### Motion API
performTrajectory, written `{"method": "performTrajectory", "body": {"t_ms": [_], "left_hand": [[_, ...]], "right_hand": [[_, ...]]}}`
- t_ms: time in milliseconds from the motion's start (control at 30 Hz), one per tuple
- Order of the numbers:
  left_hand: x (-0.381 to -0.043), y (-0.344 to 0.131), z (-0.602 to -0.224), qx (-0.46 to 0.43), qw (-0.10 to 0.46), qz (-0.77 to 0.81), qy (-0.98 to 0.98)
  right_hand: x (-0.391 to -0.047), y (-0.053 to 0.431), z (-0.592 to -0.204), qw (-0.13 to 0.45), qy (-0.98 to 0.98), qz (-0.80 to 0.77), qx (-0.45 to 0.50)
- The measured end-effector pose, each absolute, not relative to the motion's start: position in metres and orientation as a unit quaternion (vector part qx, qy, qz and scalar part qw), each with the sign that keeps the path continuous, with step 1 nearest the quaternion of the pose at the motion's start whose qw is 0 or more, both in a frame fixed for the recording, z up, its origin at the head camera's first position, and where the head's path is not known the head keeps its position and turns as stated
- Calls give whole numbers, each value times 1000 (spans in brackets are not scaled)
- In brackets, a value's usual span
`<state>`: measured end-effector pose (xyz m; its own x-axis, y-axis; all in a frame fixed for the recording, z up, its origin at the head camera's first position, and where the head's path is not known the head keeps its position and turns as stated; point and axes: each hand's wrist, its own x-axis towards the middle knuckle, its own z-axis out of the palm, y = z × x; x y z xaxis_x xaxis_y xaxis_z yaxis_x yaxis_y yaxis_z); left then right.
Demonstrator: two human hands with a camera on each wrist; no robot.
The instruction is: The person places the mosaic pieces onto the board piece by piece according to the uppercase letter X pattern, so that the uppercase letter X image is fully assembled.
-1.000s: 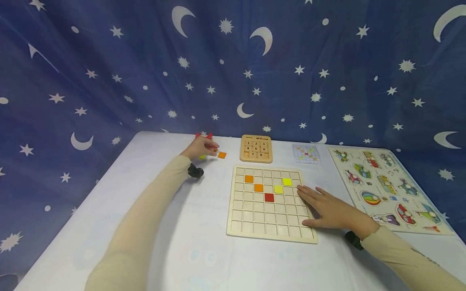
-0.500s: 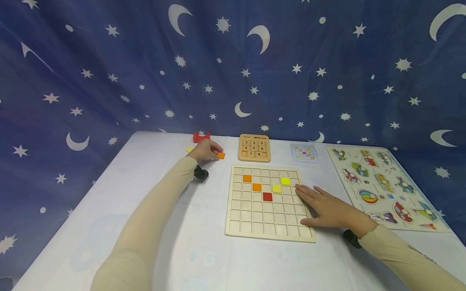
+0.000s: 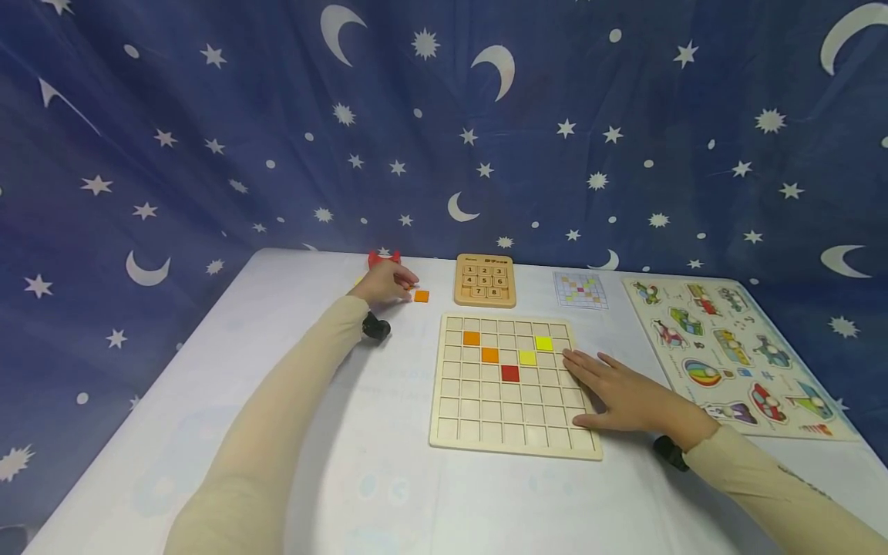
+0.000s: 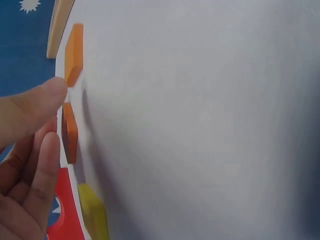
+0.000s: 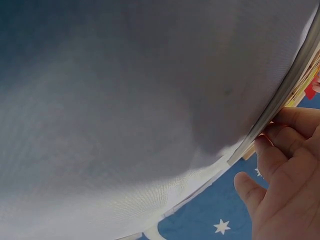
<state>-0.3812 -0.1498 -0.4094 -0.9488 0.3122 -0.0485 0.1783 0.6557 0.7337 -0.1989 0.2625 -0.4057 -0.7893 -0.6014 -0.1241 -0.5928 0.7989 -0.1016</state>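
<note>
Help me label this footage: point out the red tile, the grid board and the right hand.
Red tile (image 3: pixel 510 374), head view: the middle of its top face.
Grid board (image 3: pixel 511 393), head view: a bare cell on the red tile's near side.
Right hand (image 3: pixel 624 397), head view: the back of the hand.

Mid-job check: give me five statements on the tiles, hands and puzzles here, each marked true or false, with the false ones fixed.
1. The red tile lies on the grid board. True.
2. The right hand rests on the board's left edge. False: it rests on the right edge.
3. An orange tile lies off the board, near the left hand. True.
4. The number puzzle lies nearer the head camera than the board. False: it lies beyond the board.
5. The pattern card lies between the number puzzle and the picture puzzle. True.
</note>
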Motion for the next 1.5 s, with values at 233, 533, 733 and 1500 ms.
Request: {"method": "performTrajectory", "body": {"t_ms": [233, 533, 733, 1500], "left_hand": [[-384, -157, -410, 129, 69, 374, 916], [-378, -170, -405, 125, 57, 358, 924], [-376, -185, -404, 109, 62, 338, 933], [-366, -206, -410, 102, 86, 308, 942]], "right_hand": [[-199, 263, -405, 75, 946, -31, -314], [-200, 261, -405, 86, 947, -31, -307], [-200, 262, -407, 89, 948, -30, -304], [-201, 263, -407, 91, 947, -27, -306]]}}
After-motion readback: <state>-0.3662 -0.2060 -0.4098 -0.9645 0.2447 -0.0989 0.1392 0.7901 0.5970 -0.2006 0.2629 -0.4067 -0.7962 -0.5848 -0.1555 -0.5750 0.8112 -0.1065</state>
